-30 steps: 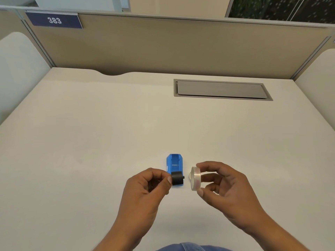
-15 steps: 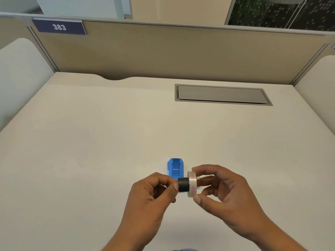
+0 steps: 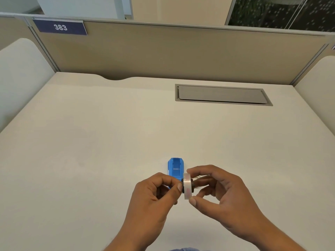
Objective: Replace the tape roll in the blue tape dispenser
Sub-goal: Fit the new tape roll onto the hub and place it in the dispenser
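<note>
1. Small blue plastic tape dispenser (image 3: 175, 169): lies empty on the plain beige desk (image 3: 108, 142), our landmark, just beyond both hands.
2. Clear tape roll (image 3: 187, 186): our right hand (image 3: 221, 194) pinches its rim between thumb and forefinger, just this side of the dispenser.
3. Black plastic hub (image 3: 182, 186): our left hand (image 3: 155, 194) grips it, already inside the roll's core.
4. Handling, in our judgement: we push the hub straight through, centred, without tilting, before lowering it into the dispenser.

Desk (image 3: 90, 151) is wide open left, right and behind; only the blue tape dispenser (image 3: 175, 168) sits just past both hands, plus a flush cable hatch (image 3: 222, 95) near the partition (image 3: 163, 51).
</note>
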### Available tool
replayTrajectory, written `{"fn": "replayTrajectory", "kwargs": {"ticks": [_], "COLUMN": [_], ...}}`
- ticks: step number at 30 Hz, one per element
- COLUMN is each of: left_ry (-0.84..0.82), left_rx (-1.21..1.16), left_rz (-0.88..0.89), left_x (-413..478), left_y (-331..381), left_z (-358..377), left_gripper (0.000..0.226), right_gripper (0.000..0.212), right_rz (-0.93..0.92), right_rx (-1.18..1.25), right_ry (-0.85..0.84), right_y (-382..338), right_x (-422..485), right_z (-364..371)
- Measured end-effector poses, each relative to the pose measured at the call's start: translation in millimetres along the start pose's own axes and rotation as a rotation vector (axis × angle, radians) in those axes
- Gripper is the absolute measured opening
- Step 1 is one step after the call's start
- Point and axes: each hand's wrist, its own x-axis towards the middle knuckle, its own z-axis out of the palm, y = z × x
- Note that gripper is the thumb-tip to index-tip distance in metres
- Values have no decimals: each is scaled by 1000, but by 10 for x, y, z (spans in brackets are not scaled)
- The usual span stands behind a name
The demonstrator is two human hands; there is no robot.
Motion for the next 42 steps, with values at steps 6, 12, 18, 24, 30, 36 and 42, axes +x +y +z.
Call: {"fn": "replayTrajectory", "kwargs": {"ticks": [6, 12, 18, 24, 30, 36, 42], "left_ry": [8, 11, 16, 13, 2, -6, -13], "left_rx": [18, 3, 3, -23, -8, -1, 60], "left_rz": [-2, -4, -16, -16, -2, 7, 21], "left_x": [4, 12, 25, 39, 59, 83, 103], "left_y": [-18, -21, -37, -58, -79, -97, -165], "left_z": [6, 3, 13, 17, 10, 14, 5], "left_gripper": [5, 7, 9, 8, 11, 7, 7], "right_gripper": [45, 46, 28, 24, 21, 22, 13], "right_rz": [19, 50, 88, 120, 107, 98, 89], "right_rx": [-11, -29, -52, -77, -92, -113, -156], "right_ry": [-6, 22, 97, 100, 106, 102, 103], "right_y": [-1, 3, 47, 75, 67, 68, 126], "right_x": [1, -14, 6, 19, 50, 77, 113], "right_z": [14, -16, -26, -13, 7, -2, -12]}}
